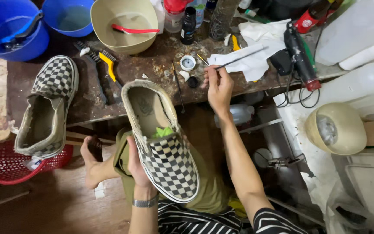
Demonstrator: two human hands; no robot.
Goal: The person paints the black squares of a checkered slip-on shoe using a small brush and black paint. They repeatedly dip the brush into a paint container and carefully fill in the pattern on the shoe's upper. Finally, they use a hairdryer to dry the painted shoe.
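Currently, two checkered shoes and a brush at the bench.
One shoe (48, 108) overhangs the bench's (152, 69) front-left edge; left hand (137, 167) clamps the other shoe (163, 143) above the lap, before the front edge; right hand (218, 86) pinches a thin brush (239, 58) beside a small pot (188, 63) mid-bench.

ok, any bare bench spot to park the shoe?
Best patch: bench between the yellow brush and the small open jar, in front of the beige bowl. The left edge holds the second checkered shoe. Right of the right hand it is crowded: paper, black tool, cords.
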